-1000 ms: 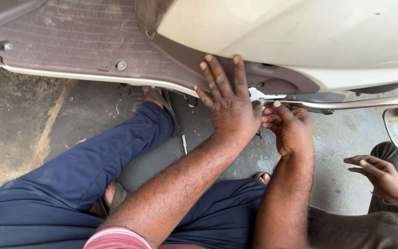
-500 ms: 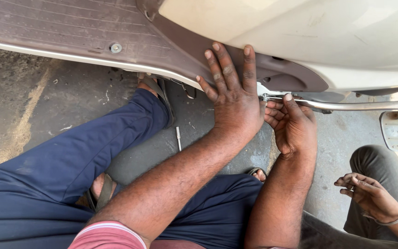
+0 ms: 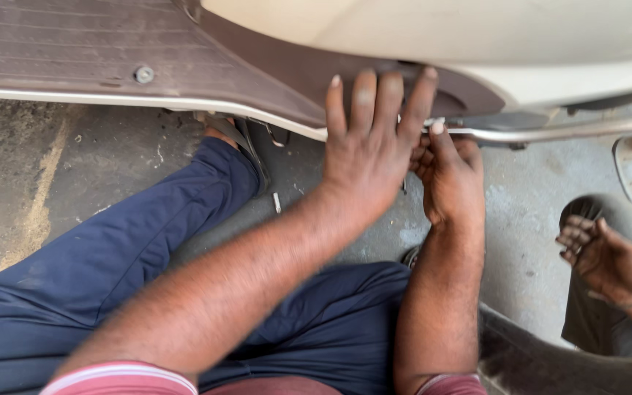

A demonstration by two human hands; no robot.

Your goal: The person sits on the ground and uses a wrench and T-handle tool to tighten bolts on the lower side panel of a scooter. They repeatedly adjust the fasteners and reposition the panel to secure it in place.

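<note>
Since the earlier frame the left hand point(image 3: 366, 150) has slid slightly right along the brown scooter panel point(image 3: 257, 66). It lies flat, fingers spread, apparently bracing that panel. The right hand point(image 3: 449, 175) curls narrow beneath the chrome rail point(image 3: 550, 132); whether it holds anything cannot be told. A co-worker's hand point(image 3: 605, 256) rests near right. No labels visible.

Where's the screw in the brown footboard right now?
The screw is at the upper left of the head view, set in the brown ribbed footboard, just above its pale edge strip and well left of the left hand.
</note>
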